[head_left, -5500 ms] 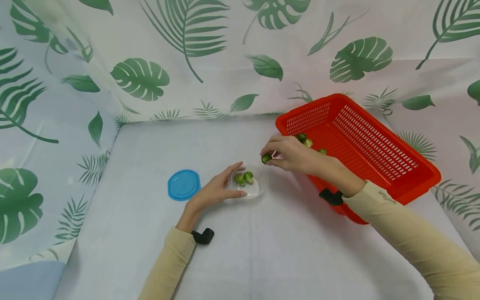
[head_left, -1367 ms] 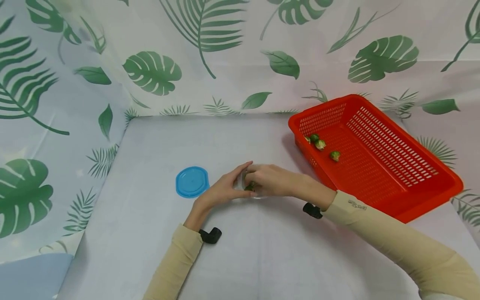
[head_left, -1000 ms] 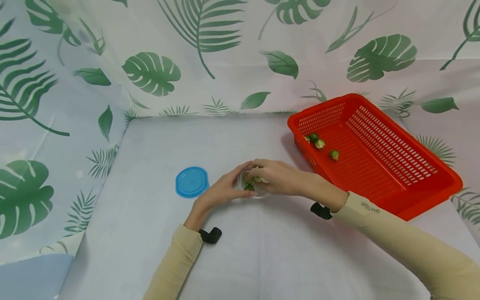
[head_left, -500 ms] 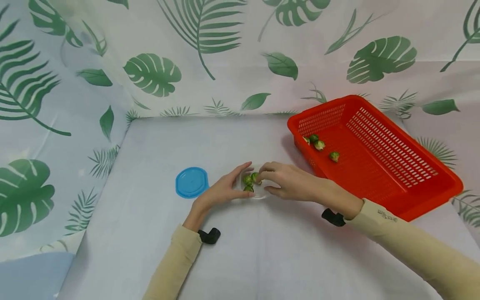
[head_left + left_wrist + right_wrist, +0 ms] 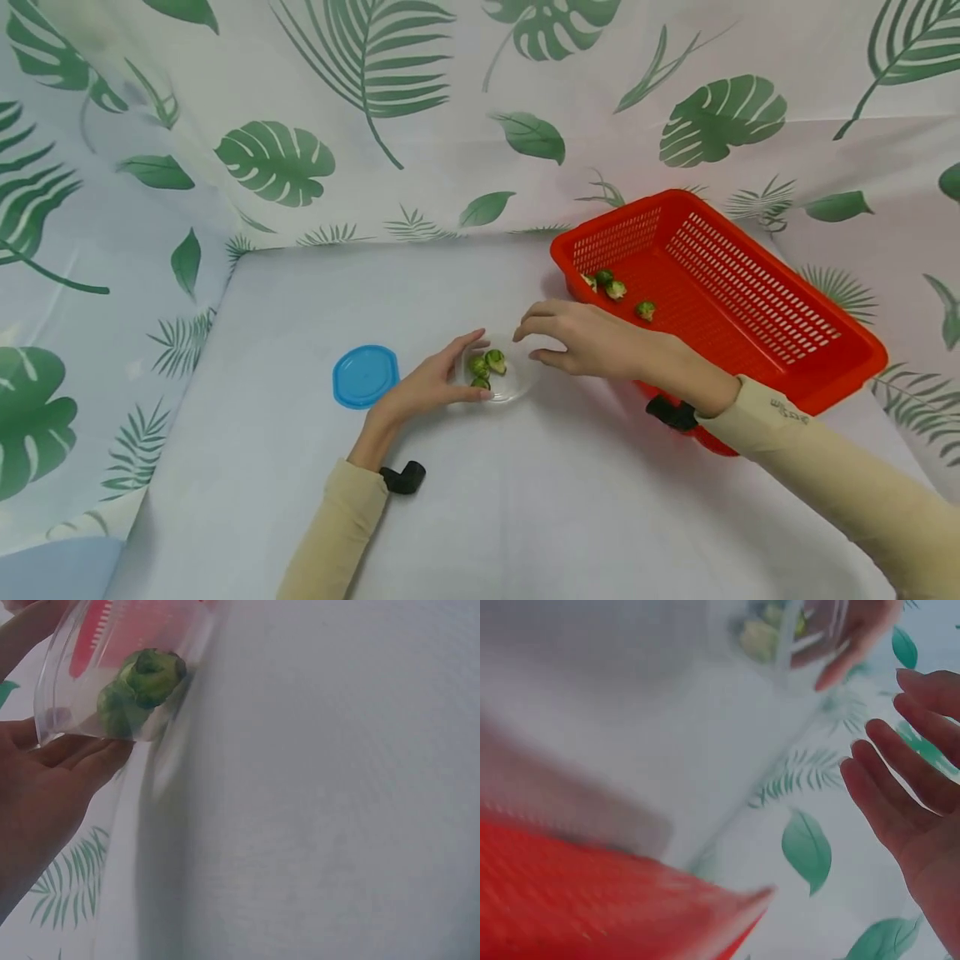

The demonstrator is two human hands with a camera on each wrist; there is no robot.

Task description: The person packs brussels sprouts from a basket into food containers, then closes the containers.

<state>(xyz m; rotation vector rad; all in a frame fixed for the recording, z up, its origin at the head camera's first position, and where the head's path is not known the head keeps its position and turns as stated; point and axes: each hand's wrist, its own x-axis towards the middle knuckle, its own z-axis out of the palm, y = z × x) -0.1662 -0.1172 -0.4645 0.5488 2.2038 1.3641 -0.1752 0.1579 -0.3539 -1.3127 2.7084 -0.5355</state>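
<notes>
My left hand holds a small clear plastic container, thumb on the near side and fingers round the far side. Three green Brussels sprouts lie inside it, towards the left. In the left wrist view, sprouts show through the clear wall. Just right of the container, my right hand hovers with relaxed fingers and nothing between them. The right wrist view shows the fingers of this hand spread and holding nothing.
A red perforated plastic basket stands at the right, with several Brussels sprouts at its left end. A blue lid lies flat left of the container. Leaf-printed cloth rises behind the white table surface.
A Brussels sprout pinched in my right hand earlier now lies in the container with the other two. The right hand has let go and drawn back rightwards. My left hand keeps holding the container.
</notes>
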